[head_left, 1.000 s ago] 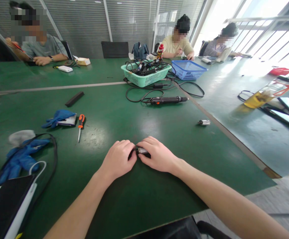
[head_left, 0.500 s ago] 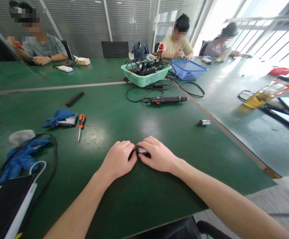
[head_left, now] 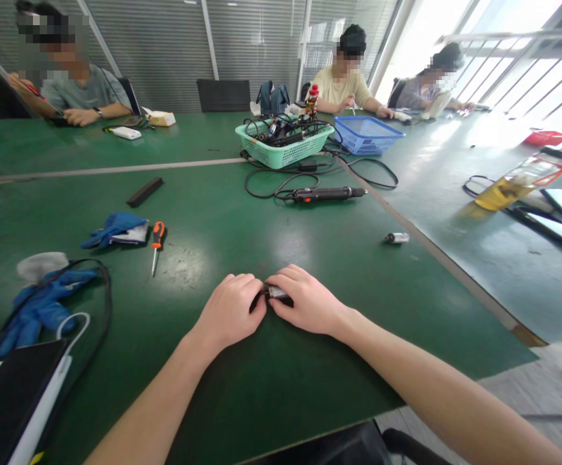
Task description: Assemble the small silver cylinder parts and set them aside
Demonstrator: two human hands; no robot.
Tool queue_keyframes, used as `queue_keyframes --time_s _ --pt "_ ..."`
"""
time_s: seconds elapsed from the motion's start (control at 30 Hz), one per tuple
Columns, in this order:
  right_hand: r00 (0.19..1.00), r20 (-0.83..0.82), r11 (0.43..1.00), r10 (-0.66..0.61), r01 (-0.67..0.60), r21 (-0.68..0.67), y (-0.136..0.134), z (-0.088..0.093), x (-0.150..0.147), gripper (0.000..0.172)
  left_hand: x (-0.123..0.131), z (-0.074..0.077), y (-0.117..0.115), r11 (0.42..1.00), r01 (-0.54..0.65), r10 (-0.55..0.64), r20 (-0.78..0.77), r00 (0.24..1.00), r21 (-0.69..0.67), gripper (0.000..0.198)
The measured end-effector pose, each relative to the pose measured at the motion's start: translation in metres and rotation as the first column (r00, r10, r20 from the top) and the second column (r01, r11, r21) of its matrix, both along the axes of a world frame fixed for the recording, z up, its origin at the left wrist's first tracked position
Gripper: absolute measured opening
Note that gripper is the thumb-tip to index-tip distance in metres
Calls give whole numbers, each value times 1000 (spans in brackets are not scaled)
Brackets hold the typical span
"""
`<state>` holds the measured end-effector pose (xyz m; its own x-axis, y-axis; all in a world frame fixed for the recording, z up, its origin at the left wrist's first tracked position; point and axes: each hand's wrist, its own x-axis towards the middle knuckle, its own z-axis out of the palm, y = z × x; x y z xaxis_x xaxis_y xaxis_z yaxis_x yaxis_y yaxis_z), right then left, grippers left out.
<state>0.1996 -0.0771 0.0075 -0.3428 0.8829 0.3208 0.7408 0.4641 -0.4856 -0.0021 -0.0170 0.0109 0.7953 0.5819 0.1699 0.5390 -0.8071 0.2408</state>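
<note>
Both hands rest on the green table (head_left: pixel 281 394), close together near the front edge. My right hand (head_left: pixel 305 300) has its thumb and fingers closed around a small silver metal cylinder (head_left: pixel 277 293), whose left end points at my other hand. My left hand (head_left: pixel 235 309) is curled beside it, fingertips at a small dark part (head_left: pixel 258 299) mostly hidden under the fingers. An orange-and-black screwdriver (head_left: pixel 157 240) lies to the left. A second silver cylinder (head_left: pixel 398 238) sits further right. Beyond the hands lies a black electric screwdriver (head_left: pixel 327 194) with its cable.
A green basket (head_left: pixel 285 155) of cables and a blue basket (head_left: pixel 371 145) stand further back. Blue gloves (head_left: pixel 43 310) and a black device (head_left: pixel 17 387) are at the left. A bottle (head_left: pixel 504 187) lies at the right. Several people sit across the table.
My hands and the cylinder look the same. Across the table, the hand of the person in the yellow shirt has moved right, towards a white object.
</note>
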Motion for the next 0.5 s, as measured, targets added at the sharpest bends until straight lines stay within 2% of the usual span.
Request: queue_keyframes --time_s 0.5 --pt "1000 14 1000 0 1 -13 1 0 0 23 0 0 0 1000 19 -19 13 1000 5 13"
